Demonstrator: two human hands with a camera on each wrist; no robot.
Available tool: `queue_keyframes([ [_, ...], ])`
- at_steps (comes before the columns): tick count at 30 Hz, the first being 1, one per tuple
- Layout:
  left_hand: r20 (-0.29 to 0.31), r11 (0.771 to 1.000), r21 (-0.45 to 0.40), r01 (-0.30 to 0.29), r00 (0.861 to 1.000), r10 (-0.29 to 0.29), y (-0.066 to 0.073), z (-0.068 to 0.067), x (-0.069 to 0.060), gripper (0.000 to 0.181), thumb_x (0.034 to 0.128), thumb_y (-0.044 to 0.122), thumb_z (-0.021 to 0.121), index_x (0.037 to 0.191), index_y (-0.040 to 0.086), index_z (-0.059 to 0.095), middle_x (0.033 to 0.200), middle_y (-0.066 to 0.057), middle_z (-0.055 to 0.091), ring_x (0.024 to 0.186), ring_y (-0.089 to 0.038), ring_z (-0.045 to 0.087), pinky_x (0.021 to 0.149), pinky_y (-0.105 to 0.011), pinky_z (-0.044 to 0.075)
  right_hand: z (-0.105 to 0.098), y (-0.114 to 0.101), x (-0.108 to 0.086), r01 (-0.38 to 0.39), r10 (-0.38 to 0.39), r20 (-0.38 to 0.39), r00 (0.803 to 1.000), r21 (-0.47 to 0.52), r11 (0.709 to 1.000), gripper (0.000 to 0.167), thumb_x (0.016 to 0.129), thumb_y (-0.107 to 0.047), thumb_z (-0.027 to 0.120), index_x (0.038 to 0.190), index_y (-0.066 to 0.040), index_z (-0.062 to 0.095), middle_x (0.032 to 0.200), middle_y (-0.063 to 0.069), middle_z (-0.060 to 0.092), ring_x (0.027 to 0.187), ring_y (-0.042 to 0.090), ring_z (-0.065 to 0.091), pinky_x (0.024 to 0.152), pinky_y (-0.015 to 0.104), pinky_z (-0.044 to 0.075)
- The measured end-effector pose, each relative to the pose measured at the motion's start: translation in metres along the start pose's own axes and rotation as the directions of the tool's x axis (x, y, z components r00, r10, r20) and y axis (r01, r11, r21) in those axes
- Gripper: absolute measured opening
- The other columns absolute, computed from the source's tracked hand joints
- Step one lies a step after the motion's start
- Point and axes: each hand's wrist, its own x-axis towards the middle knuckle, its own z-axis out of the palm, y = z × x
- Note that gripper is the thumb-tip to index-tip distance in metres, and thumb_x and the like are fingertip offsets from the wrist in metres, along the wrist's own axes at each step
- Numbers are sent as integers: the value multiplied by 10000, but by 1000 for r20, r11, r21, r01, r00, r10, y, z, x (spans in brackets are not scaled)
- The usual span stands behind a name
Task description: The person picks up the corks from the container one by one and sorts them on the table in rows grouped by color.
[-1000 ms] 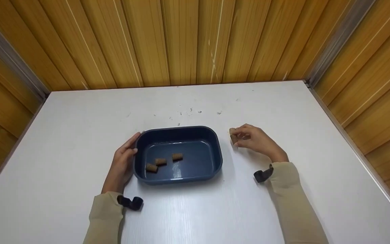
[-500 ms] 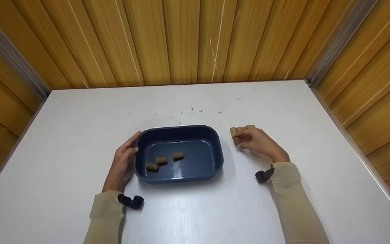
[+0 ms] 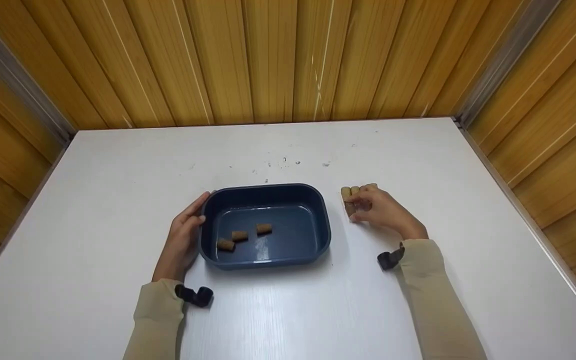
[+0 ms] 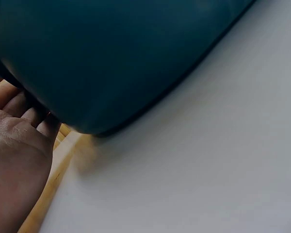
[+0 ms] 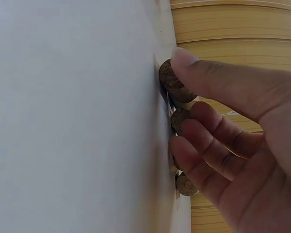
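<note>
In the head view, a dark blue rectangular tub (image 3: pixel 324 235) stands on the white table. My left hand (image 3: pixel 184 240) holds its left side, fingers along the outer wall and thumb at the rim; the left wrist view shows the fingers against the tub wall (image 4: pixel 116 58). Three brown corks (image 3: pixel 239 235) lie inside the tub, toward the left. Right of it, several corks (image 3: pixel 346 191) sit side by side in a row. My right hand (image 3: pixel 385 212) pinches one cork (image 5: pixel 170 82) between thumb and fingers at the row's left end. The hand partly hides the other corks.
The white table (image 3: pixel 288 320) reaches back to a yellow wood-patterned wall (image 3: pixel 268 60), with similar walls at both sides. Small dark marks dot the tabletop behind the tub. Each wrist carries a black camera mount (image 3: pixel 195 296).
My right fingers have drawn slightly toward me over the row, so more of its corks show. The left hand, tub and corks inside it stay in place.
</note>
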Motion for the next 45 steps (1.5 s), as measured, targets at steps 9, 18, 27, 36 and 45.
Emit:
queue_keyframes([
  [9,3,999,-32,3,1000,-3,0,1,0,582,882,-81,346,1462,-29,340,1556,-118,320,1465,-154,252,1206,-288,174,-1,2,0,6,-6,3,1000,0,1000,473,749,-141,800,1195,-46,673,1123,121,567,1011,233,486,909,380,449],
  [18,6,998,-63,3,1000,-3,-1,2,0,583,877,-84,346,1458,-34,345,1547,-114,342,1459,-159,267,1201,-284,192,-4,1,-2,23,-23,-7,1000,8,1000,445,764,-137,787,1181,-40,669,1114,138,577,1006,258,531,903,408,462],
  [27,16,999,-32,-12,1000,12,-2,-1,0,580,886,-84,348,1463,-29,339,1542,-97,358,1443,-132,300,1183,-254,232,-16,-21,4,84,-84,-22,996,16,996,369,828,-92,712,1187,-26,661,1053,141,606,971,257,580,872,410,489],
  [36,11,1000,-17,-4,1000,4,-2,0,0,579,887,-82,347,1463,-22,344,1539,-95,365,1445,-143,299,1191,-273,218,-31,-59,15,151,-153,27,988,48,987,315,870,-67,658,1185,-52,661,1076,125,657,993,277,625,858,401,531],
  [45,10,1000,-24,-2,1000,2,0,0,0,579,887,-85,346,1464,-27,338,1539,-95,363,1439,-127,307,1185,-257,228,-33,-98,33,197,-197,111,974,9,980,334,864,-99,685,1196,-79,663,1164,122,676,1097,275,618,945,431,505],
])
